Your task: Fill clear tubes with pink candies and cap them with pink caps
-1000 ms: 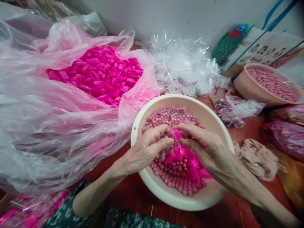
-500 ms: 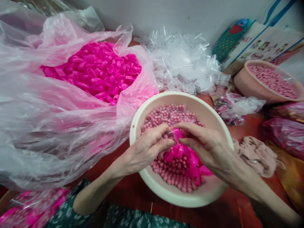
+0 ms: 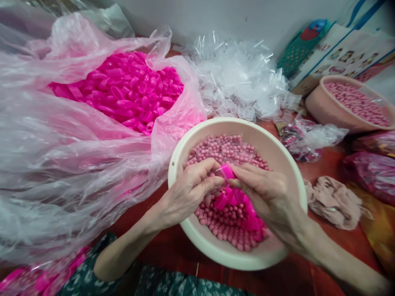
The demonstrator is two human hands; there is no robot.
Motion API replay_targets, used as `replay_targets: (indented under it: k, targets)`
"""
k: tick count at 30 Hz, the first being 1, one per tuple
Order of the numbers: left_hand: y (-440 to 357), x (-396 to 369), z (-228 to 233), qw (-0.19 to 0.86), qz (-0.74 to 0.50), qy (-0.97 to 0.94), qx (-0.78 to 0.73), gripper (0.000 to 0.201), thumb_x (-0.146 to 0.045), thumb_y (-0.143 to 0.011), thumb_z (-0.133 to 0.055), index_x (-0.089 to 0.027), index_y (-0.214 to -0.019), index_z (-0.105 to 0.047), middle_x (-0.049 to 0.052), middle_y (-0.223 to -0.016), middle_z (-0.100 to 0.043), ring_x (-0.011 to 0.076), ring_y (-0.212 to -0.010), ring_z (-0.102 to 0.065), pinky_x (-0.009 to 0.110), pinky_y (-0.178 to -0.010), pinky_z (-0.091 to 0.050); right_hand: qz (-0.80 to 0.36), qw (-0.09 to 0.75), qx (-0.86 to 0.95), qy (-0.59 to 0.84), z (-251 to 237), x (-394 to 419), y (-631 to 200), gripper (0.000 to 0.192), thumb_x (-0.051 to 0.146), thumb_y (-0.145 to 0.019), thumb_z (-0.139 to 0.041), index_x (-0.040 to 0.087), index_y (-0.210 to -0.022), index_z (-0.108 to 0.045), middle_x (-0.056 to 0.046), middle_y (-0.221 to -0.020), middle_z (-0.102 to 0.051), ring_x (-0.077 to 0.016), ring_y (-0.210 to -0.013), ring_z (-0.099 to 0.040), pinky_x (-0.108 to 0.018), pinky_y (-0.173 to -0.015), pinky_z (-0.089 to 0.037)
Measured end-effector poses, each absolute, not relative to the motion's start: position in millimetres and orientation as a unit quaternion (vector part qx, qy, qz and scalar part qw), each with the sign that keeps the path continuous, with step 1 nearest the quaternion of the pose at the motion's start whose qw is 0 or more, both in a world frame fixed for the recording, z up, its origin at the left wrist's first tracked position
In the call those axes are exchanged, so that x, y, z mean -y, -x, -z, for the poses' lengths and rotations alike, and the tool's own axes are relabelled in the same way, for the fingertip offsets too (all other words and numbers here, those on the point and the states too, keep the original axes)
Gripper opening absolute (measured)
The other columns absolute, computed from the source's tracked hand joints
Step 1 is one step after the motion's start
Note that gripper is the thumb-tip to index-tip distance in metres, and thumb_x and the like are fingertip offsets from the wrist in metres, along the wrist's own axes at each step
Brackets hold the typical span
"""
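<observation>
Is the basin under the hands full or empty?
Partly full: pink beads lie in the basin, with its bare inner wall showing above them. I cannot tell how deep they go.

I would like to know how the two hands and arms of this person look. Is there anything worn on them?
The left hand and the right hand are bare: no glove, ring or watch shows. The left sleeve is dark green with a pale pattern and leaves the forearm uncovered. The right forearm is also uncovered; no right sleeve can be made out clearly.
</observation>
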State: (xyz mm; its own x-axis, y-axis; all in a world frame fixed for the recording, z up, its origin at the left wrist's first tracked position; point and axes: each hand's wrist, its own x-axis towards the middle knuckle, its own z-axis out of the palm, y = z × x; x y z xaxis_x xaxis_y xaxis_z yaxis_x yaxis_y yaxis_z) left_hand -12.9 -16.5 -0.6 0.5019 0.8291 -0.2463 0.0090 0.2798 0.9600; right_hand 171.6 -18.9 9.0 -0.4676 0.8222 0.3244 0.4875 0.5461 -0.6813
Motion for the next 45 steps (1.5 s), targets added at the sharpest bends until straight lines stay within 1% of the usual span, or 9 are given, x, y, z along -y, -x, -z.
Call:
replay_targets:
  k: [4,8,12,21,28,33,37,41,45]
  targets:
    - [11.7,17.8,2.9,0.66,-0.335,-0.52,-0.426,0.02,-0.036,-0.09,-0.049,-0.017,-0.083,-0.05,-0.004,-0.068,-0.043,0.0072,-0.057,-0.043,0.02,-0.051,-0.035,-0.156,0.287,0.838,0.438,-4.8,25.6,-155.9,0.021,0.016,-0.088,-0.048,0.017,-0.108,-0.056,-0.01,-0.095,-0.064,-0.0226,-0.094,-0.062,-0.033,-0.075,-0.055]
    - [10.7,18.5,0.2,0.647,-0.375,-0.494,-0.444,0.016,-0.034,-0.091,-0.047,-0.019,-0.095,-0.052,-0.003,-0.073,-0.046,0.0086,-0.063,-0.043,0.02,-0.057,-0.037,-0.1,0.228,0.855,0.455,-4.6,23.4,-140.2,0.049,0.038,-0.081,-0.062,0.014,-0.12,-0.043,-0.016,-0.11,-0.057,-0.0285,-0.101,-0.057,-0.039,-0.077,-0.053]
    - [10.3,19.3,-0.9,0.649,-0.422,-0.466,-0.428,0.027,-0.028,-0.091,-0.048,-0.023,-0.117,-0.047,0.001,-0.091,-0.053,0.013,-0.084,-0.051,0.024,-0.077,-0.042,-0.03,0.187,0.867,0.46,-8.4,18.2,-134.4,0.033,0.036,-0.083,-0.057,0.011,-0.103,-0.049,-0.011,-0.089,-0.058,-0.0235,-0.074,-0.058,-0.034,-0.056,-0.049]
    - [12.2,21.2,6.9,0.672,-0.444,-0.45,-0.387,0.019,-0.029,-0.09,-0.052,-0.026,-0.109,-0.053,-0.005,-0.066,-0.042,0.0049,-0.056,-0.036,0.016,-0.05,-0.029,0.122,0.16,0.906,0.371,-6.4,8.5,-132.4,0.032,0.039,-0.086,-0.047,0.012,-0.069,-0.054,-0.007,-0.059,-0.052,-0.0166,-0.045,-0.046,-0.028,-0.036,-0.024]
    - [8.1,16.4,5.0,0.666,-0.471,-0.425,-0.392,0.02,-0.025,-0.091,-0.05,-0.022,-0.11,-0.048,-0.002,-0.081,-0.054,0.0068,-0.068,-0.051,0.017,-0.062,-0.043,-0.322,0.269,0.792,0.444,-15.1,4.7,-151.0,0.047,0.034,-0.078,-0.067,0.017,-0.118,-0.049,-0.008,-0.095,-0.064,-0.0195,-0.078,-0.062,-0.032,-0.065,-0.051]
    - [7.5,16.8,4.6,0.686,-0.429,-0.442,-0.387,0.028,-0.029,-0.09,-0.05,-0.023,-0.117,-0.044,-0.002,-0.073,-0.053,0.0089,-0.06,-0.051,0.018,-0.053,-0.044,-0.531,0.397,0.528,0.53,-29.5,1.8,-170.8,0.028,0.031,-0.076,-0.07,0.018,-0.095,-0.056,0.0,-0.072,-0.064,-0.0129,-0.057,-0.063,-0.025,-0.054,-0.053]
    - [8.2,18.5,4.7,0.67,-0.427,-0.459,-0.398,0.034,-0.029,-0.09,-0.049,-0.027,-0.124,-0.045,0.001,-0.086,-0.055,0.0099,-0.07,-0.053,0.019,-0.059,-0.044,-0.384,0.376,0.69,0.485,-23.9,3.6,-161.9,0.014,0.03,-0.083,-0.062,0.02,-0.093,-0.06,-0.005,-0.089,-0.067,-0.0189,-0.078,-0.065,-0.034,-0.071,-0.055]
    - [8.3,19.2,4.5,0.657,-0.447,-0.457,-0.398,0.039,-0.029,-0.091,-0.049,-0.03,-0.13,-0.044,0.002,-0.101,-0.057,0.0097,-0.075,-0.053,0.021,-0.069,-0.045,-0.141,0.239,0.868,0.412,-11.2,8.5,-152.6,0.05,0.034,-0.081,-0.063,0.017,-0.124,-0.046,-0.016,-0.122,-0.056,-0.0329,-0.116,-0.051,-0.051,-0.094,-0.045]
    - [8.7,20.2,4.8,0.63,-0.453,-0.468,-0.422,0.035,-0.029,-0.091,-0.05,-0.028,-0.125,-0.05,0.001,-0.104,-0.058,0.0099,-0.079,-0.054,0.023,-0.081,-0.044,-0.066,0.223,0.886,0.401,-7.2,10.6,-145.3,0.057,0.033,-0.079,-0.063,0.009,-0.125,-0.039,-0.021,-0.117,-0.055,-0.0336,-0.11,-0.052,-0.051,-0.088,-0.049]
